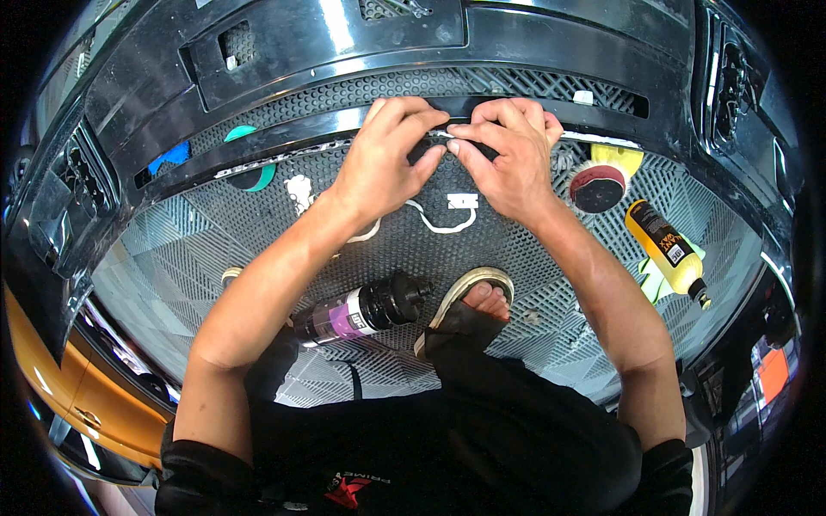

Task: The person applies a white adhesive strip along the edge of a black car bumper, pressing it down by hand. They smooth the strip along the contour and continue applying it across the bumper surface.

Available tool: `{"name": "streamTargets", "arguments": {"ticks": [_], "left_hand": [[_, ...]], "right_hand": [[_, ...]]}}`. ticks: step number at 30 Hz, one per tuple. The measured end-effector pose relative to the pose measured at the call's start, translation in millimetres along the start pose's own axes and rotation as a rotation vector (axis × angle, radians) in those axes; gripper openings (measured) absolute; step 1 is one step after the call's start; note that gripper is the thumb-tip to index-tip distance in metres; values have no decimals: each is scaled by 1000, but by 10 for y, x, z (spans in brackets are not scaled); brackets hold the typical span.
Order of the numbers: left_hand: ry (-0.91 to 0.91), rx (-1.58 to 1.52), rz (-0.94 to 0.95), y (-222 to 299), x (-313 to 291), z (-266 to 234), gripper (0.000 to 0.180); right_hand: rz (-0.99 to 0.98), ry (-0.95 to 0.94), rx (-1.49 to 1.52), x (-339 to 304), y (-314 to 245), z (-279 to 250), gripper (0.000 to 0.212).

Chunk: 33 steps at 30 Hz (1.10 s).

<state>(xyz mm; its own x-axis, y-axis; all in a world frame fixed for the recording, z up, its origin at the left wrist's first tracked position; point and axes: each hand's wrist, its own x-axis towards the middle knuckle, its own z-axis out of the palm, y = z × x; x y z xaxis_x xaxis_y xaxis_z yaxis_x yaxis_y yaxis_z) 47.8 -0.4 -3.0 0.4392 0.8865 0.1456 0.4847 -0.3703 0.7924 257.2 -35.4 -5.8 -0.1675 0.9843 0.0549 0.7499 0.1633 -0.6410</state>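
A glossy black car bumper [551, 52] curves across the far side, with a narrow bar along its near edge. White, ragged residue or strip [602, 139] runs along the underside of that bar. My left hand [379, 159] grips the bar near its middle, fingers over the top and thumb below. From the right, my right hand [512, 159] closes on the same bar, its fingertips almost meeting the left ones. A small white bit shows between the two sets of fingertips; which hand touches it I cannot tell. On the floor below lie a curled white strip [447, 229] and a crumpled white scrap [299, 193].
A black bottle with a purple label [348, 316] lies near my sandalled foot [483, 301]. At right are a yellow bottle [662, 241], a green cloth [656, 282] and a round dark-faced pad [598, 187]. Blue cloth [170, 158] shows at left; an orange car [77, 387] stands beyond.
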Motion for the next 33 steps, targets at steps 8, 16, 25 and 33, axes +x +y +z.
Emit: {"name": "streamTargets", "arguments": {"ticks": [8, 16, 25, 33], "left_hand": [[-46, 31, 74, -106, -44, 42, 21], [-59, -61, 67, -121, -45, 10, 16], [-70, -25, 34, -70, 13, 1, 33], [-21, 185, -9, 82, 28, 195, 21]], "right_hand": [[-1, 10, -37, -5, 3, 21, 13], [6, 26, 33, -13, 0, 34, 10], [22, -14, 169, -25, 54, -97, 14], [32, -40, 165, -10, 114, -189, 33]]}}
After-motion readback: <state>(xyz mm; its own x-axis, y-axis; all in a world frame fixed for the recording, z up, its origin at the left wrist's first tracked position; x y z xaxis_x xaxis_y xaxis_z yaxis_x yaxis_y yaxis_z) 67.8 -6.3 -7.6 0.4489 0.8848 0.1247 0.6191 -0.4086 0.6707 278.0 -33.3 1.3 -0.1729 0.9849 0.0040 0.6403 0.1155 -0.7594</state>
